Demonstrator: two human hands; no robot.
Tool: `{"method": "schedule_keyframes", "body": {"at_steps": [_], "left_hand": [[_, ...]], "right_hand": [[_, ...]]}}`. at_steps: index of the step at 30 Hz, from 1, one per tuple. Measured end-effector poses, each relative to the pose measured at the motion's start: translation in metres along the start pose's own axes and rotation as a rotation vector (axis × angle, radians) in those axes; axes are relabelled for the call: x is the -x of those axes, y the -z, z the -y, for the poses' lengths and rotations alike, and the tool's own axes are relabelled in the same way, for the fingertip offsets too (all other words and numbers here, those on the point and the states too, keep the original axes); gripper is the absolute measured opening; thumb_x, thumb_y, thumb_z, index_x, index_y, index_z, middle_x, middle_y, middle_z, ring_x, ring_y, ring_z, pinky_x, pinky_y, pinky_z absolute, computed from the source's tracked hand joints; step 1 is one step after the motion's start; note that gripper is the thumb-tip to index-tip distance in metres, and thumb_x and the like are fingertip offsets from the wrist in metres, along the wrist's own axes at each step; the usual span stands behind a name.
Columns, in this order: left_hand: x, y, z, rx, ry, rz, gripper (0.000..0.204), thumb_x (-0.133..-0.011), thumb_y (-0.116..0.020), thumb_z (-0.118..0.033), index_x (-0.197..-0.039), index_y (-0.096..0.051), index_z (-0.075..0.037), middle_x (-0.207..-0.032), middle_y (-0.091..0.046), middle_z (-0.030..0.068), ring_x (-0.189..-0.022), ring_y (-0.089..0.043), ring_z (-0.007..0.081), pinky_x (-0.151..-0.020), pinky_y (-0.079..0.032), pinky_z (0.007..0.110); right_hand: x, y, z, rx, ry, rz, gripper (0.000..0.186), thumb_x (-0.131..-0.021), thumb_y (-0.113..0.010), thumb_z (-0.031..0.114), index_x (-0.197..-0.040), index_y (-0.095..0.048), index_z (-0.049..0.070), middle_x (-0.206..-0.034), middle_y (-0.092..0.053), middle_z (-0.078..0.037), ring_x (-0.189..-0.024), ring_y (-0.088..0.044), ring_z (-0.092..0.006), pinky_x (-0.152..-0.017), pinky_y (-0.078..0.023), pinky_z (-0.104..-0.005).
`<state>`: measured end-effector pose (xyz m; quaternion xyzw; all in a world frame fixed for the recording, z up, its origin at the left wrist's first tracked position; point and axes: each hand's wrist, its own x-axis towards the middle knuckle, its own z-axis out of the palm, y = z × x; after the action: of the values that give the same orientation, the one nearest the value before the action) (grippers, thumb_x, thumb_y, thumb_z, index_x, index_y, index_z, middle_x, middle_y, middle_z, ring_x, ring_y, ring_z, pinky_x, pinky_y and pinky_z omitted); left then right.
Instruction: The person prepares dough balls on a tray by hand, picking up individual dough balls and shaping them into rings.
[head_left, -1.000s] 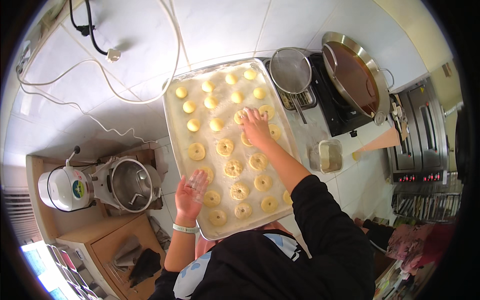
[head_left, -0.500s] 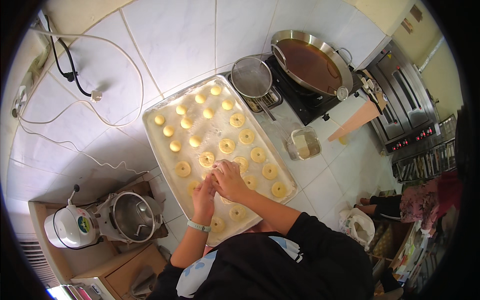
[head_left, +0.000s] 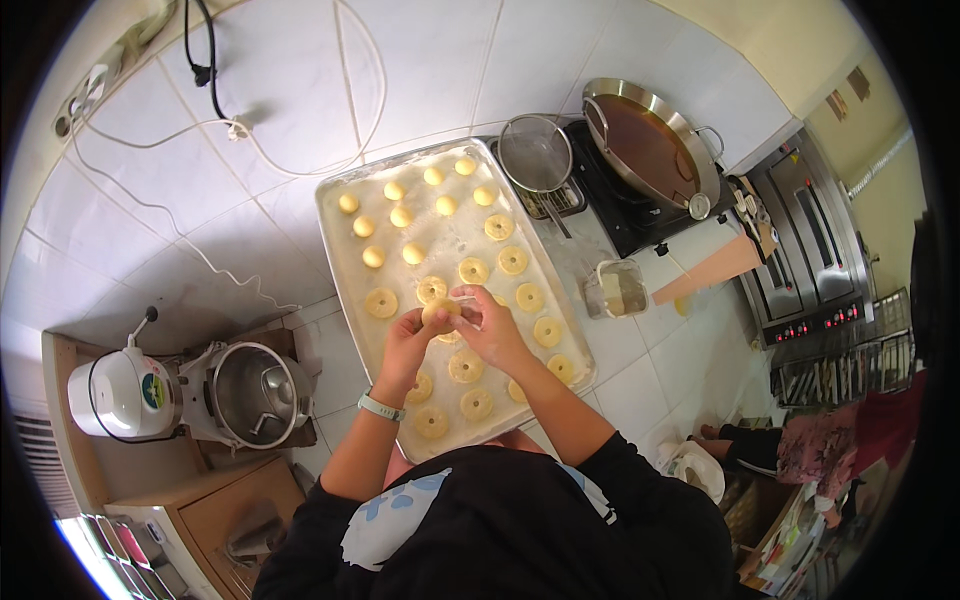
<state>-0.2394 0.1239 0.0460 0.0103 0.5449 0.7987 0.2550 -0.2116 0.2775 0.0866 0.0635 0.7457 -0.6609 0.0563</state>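
Above the floured baking tray (head_left: 352,318), my left hand (head_left: 406,342) pinches a flattened round piece of dough (head_left: 440,309) between thumb and fingers. My right hand (head_left: 491,333) is at the dough's right side, its fingers bent round the edge and touching it. On the tray's far part lie several smooth dough balls (head_left: 401,217). Dough rings (head_left: 473,271) with small centre holes cover the middle and near part, some of them hidden under my hands and wrists.
Right of the tray are a strainer (head_left: 535,153), a pan of brown oil (head_left: 645,145) on a black stove (head_left: 618,218), a plastic tub (head_left: 615,288) and a steel oven (head_left: 808,240). At left stands a stand mixer (head_left: 125,393) with a steel bowl. Another person's legs (head_left: 745,446) show at right.
My hands have lifted slightly and drawn apart, so the dough between them now shows as a flattened round. The view has shifted, moving the tray up and right in the picture.
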Motion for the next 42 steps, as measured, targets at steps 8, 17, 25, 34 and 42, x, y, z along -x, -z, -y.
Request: {"method": "schedule_keyframes", "body": {"at_steps": [8,17,25,34,42], "left_hand": [[0.01,-0.003,-0.016,0.191,-0.121,-0.076,0.028,-0.082,-0.067,-0.006,-0.107,-0.059,0.003,-0.1,-0.065,0.0069,-0.09,-0.06,0.0116,-0.081,-0.047,0.025],[0.019,-0.007,-0.023,0.175,0.005,-0.112,0.025,-0.085,-0.065,-0.011,-0.105,-0.061,0.003,-0.092,-0.066,0.0056,-0.081,-0.061,0.0117,-0.076,-0.048,0.025],[0.023,-0.01,-0.028,0.144,0.049,-0.102,0.026,-0.085,-0.065,-0.015,-0.103,-0.062,0.003,-0.088,-0.066,0.0054,-0.079,-0.061,0.0124,-0.075,-0.048,0.026],[0.027,-0.014,-0.027,0.208,0.073,-0.072,0.025,-0.085,-0.065,-0.016,-0.102,-0.063,0.003,-0.087,-0.066,0.0064,-0.078,-0.061,0.0124,-0.073,-0.047,0.024],[0.034,-0.014,-0.032,0.183,0.091,-0.065,0.03,-0.083,-0.067,-0.019,-0.098,-0.063,0.006,-0.084,-0.067,0.0091,-0.076,-0.062,0.0127,-0.07,-0.049,0.024]], "right_hand": [[0.0,0.003,0.008,-0.049,0.172,0.055,0.03,-0.082,-0.065,0.003,-0.111,-0.059,0.001,-0.11,-0.061,-0.007,-0.095,-0.06,-0.0119,-0.081,-0.049,-0.0235],[0.006,0.011,0.015,-0.14,0.047,0.112,0.026,-0.082,-0.064,0.0,-0.107,-0.061,-0.002,-0.101,-0.064,-0.008,-0.083,-0.061,-0.0108,-0.074,-0.048,-0.0213],[0.016,0.017,0.015,-0.179,-0.012,0.062,0.025,-0.082,-0.064,0.002,-0.106,-0.063,-0.001,-0.092,-0.066,-0.008,-0.083,-0.061,-0.0095,-0.075,-0.047,-0.0219],[0.023,0.024,0.02,-0.187,-0.117,0.018,0.027,-0.081,-0.064,0.001,-0.108,-0.062,-0.002,-0.096,-0.065,-0.008,-0.084,-0.062,-0.0121,-0.079,-0.048,-0.0225],[0.03,0.018,0.022,-0.235,-0.095,0.052,0.031,-0.08,-0.065,0.002,-0.11,-0.061,-0.003,-0.098,-0.064,-0.007,-0.088,-0.06,-0.0114,-0.08,-0.046,-0.0233]]}}
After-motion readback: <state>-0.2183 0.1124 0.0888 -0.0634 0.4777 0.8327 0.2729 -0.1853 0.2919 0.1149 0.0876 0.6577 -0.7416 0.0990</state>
